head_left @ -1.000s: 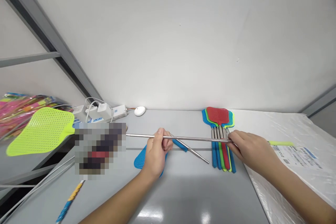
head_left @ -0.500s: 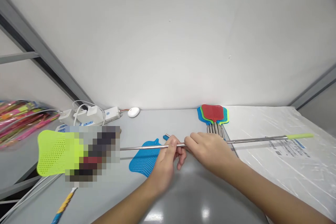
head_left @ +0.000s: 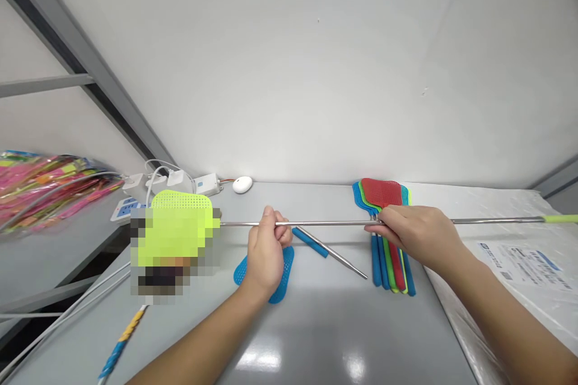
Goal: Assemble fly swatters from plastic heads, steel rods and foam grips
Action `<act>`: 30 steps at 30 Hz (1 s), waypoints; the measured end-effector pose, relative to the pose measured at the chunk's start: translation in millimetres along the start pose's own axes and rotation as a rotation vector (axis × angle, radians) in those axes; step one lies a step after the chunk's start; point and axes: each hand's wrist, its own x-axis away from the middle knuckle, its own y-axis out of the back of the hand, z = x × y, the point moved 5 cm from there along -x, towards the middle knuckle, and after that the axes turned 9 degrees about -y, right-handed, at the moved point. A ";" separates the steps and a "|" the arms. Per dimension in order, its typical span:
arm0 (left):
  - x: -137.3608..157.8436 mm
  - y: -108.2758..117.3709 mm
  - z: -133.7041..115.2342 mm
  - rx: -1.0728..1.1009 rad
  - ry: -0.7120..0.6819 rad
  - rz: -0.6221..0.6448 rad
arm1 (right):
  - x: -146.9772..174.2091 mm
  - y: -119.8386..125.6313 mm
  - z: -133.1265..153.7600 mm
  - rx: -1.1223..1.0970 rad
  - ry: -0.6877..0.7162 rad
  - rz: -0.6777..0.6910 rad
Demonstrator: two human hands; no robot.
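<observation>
A lime-green fly swatter (head_left: 176, 228) with a long extended metal rod lies across the view, its head at left and its green grip at the right edge. My left hand (head_left: 266, 246) is closed round the rod near the head. Farther right, my right hand (head_left: 418, 228) grips the same rod. Beneath my left hand lies a blue perforated swatter head (head_left: 285, 280), partly hidden. A separate metal rod with a blue grip (head_left: 332, 251) rests on the table beside it. Behind my right hand sits a stack of short swatters (head_left: 383, 192) in red, blue and green.
At left are a power strip (head_left: 124, 209) with white plugs and cables, and a plastic bag of colourful items (head_left: 49, 189). A round white device (head_left: 242, 184) sits by the wall. White plastic-wrapped packaging (head_left: 492, 295) covers the table's right side. Pixelation hides an area around the green head.
My hands have moved apart along the rod, the right one sliding rightward. The green head has turned, and the view has shifted, showing the stack's handles and the loose rod.
</observation>
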 end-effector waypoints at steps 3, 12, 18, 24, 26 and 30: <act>-5.0 5.4 -2.9 0.035 -0.020 -0.036 | 0.7 -1.9 -3.6 -0.004 0.001 -0.005; -19.8 22.9 -11.9 0.107 -0.128 -0.308 | 1.9 -10.2 -10.5 -0.054 -0.040 0.009; -12.9 14.8 -4.1 0.052 -0.070 -0.185 | 2.5 -6.7 13.1 -0.032 -0.024 -0.022; 13.6 -12.4 20.0 -0.138 0.094 0.227 | -4.7 -2.4 43.3 -0.073 -0.025 -0.026; 13.8 -12.7 22.7 -0.106 0.127 0.203 | -4.7 -5.8 39.6 -0.089 -0.054 0.008; -3.2 2.6 10.1 -0.017 0.061 -0.071 | -0.6 -12.4 13.0 -0.079 -0.144 0.069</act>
